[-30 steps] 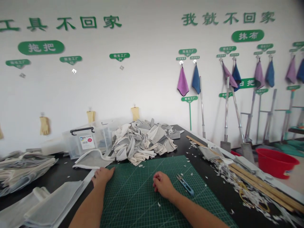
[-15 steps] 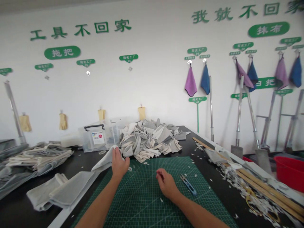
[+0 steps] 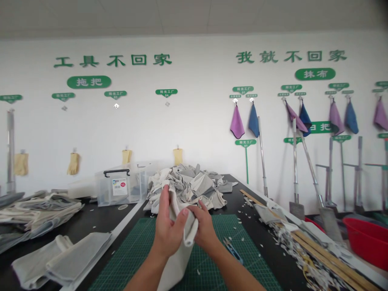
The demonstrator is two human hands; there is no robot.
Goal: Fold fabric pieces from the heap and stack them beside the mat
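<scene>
Both hands hold one pale fabric piece (image 3: 182, 242) up in front of the camera, above the green cutting mat (image 3: 127, 262) on the dark worktop (image 3: 100, 218). The left hand (image 3: 168, 230) has its fingers closed around the upper part of the cloth, thumb pressed against the folded edge. The right hand (image 3: 203, 228) grips the same cloth from the other side, fingers curled into the fabric just beside the left thumb. The lower part of the cloth hangs down between the forearms toward the mat.

Behind the hands lies a heap of grey and cream fabric pieces (image 3: 190, 188). To its left stands a clear plastic box (image 3: 119, 188) with a black handle. Folded grey cloths (image 3: 60, 262) lie at the near left, and a further stack of cloths (image 3: 36, 210) lies beyond them. A pair of blue-handled snips (image 3: 232, 250) rests on the mat just right of the right wrist. White scraps (image 3: 291, 234) and wooden strips (image 3: 330, 250) line the right edge of the worktop, and a red basin (image 3: 368, 238) sits beyond it.
</scene>
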